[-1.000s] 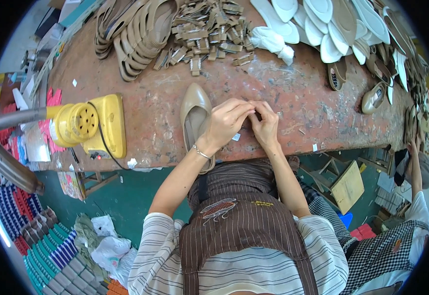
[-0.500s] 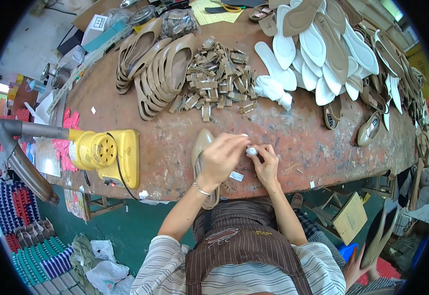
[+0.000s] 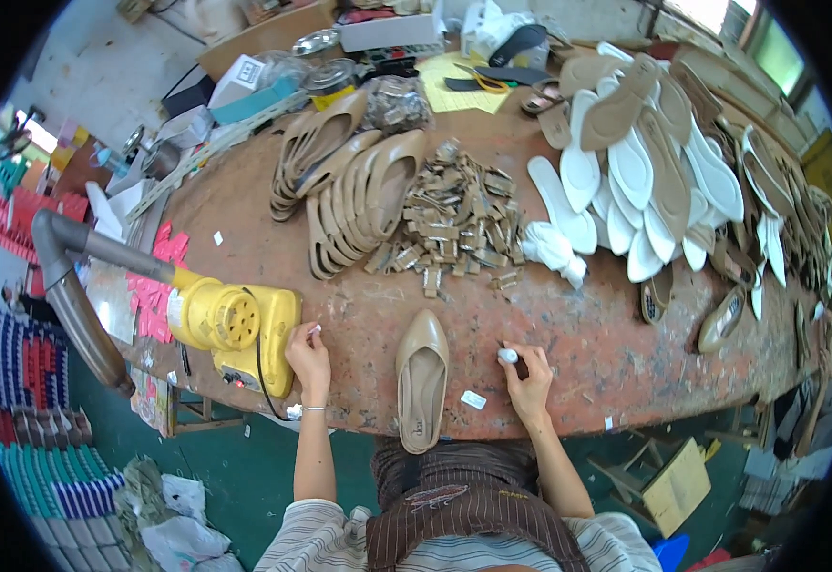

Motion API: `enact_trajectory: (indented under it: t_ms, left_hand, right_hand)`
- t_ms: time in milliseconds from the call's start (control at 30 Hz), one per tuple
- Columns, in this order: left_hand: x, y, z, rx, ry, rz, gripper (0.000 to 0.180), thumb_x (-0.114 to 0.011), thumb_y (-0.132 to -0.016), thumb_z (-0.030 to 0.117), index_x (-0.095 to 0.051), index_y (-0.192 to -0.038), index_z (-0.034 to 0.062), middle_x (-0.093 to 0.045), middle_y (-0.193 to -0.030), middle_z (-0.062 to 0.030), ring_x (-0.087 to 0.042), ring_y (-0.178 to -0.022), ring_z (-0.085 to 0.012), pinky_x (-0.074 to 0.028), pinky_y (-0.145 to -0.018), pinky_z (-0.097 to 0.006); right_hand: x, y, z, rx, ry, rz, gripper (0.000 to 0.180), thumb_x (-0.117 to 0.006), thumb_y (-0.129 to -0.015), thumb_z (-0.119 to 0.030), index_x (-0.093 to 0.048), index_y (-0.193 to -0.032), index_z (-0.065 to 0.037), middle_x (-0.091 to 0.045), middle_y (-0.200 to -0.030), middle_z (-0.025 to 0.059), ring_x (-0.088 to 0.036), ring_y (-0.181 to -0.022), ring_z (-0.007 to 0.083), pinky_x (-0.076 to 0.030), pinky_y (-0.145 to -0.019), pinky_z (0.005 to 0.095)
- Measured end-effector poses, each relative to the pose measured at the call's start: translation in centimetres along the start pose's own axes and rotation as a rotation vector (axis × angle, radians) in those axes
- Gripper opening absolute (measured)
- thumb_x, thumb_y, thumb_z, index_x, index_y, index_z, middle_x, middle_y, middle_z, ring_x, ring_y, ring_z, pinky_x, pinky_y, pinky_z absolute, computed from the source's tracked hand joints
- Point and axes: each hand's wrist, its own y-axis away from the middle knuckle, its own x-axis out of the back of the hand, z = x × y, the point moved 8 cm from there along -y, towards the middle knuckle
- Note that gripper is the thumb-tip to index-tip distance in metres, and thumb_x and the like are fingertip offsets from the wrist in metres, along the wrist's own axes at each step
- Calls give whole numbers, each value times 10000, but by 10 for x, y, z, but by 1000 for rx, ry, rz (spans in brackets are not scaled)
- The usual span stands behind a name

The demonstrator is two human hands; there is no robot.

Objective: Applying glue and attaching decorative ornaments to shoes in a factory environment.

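A beige slip-on shoe (image 3: 422,348) lies on the table in front of me, toe pointing away and heel near the edge. To its left, my left hand (image 3: 309,362) is held beside the yellow machine, its fingertips pinching a small white piece (image 3: 316,329) whose kind is too small to tell. On the right, my right hand (image 3: 530,381) grips a small white tube or bottle (image 3: 507,356), mostly hidden by the fingers. A small white label (image 3: 473,399) lies between the shoe and that hand.
A yellow machine (image 3: 277,310) with a grey hose (image 3: 111,250) stands at left. Behind the shoe are nested beige shoes (image 3: 363,195), a heap of beige strap pieces (image 3: 463,214) and a crumpled white cloth (image 3: 551,250). White and tan insoles (image 3: 630,172) pile up at far right.
My left hand has moved away from my right hand, leftward to the yellow machine, uncovering the shoe. The right hand keeps its grip on the white tube. The whole view has shifted.
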Motion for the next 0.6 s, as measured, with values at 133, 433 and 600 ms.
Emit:
enact_trajectory:
  t_ms: [133, 433, 600]
  left_hand:
    - [5, 13, 6, 95, 172, 23, 354, -623, -795, -32, -593, -1148, -14, -540, -1199, -181, -633, -780, -260, -526, -722, -335]
    - [11, 60, 63, -55, 254, -76, 352, -655, -827, 44, -598, -1173, 18, -505, -1250, -144, -627, -706, -205, -519, -634, -303]
    - [-13, 75, 96, -103, 412, -345, 401, -714, -809, 148, -598, -1171, 21, -574, -1118, -138, -616, -681, -177, -501, -607, -280]
  right_hand:
    - [1, 2, -3, -47, 32, 1, 244, -704, -747, 23, -678, -985, -26, -673, -921, 110, -610, -853, 257, -492, -752, 327]
    - [6, -7, -6, -49, 3, -1, 218, -702, -738, 24, -672, -951, -14, -681, -921, 113, -611, -855, 267, -494, -755, 345]
    - [33, -20, 6, -12, 72, 136, 218, -700, -739, 20, -673, -954, -7, -678, -922, 120, -615, -867, 271, -491, -762, 345]
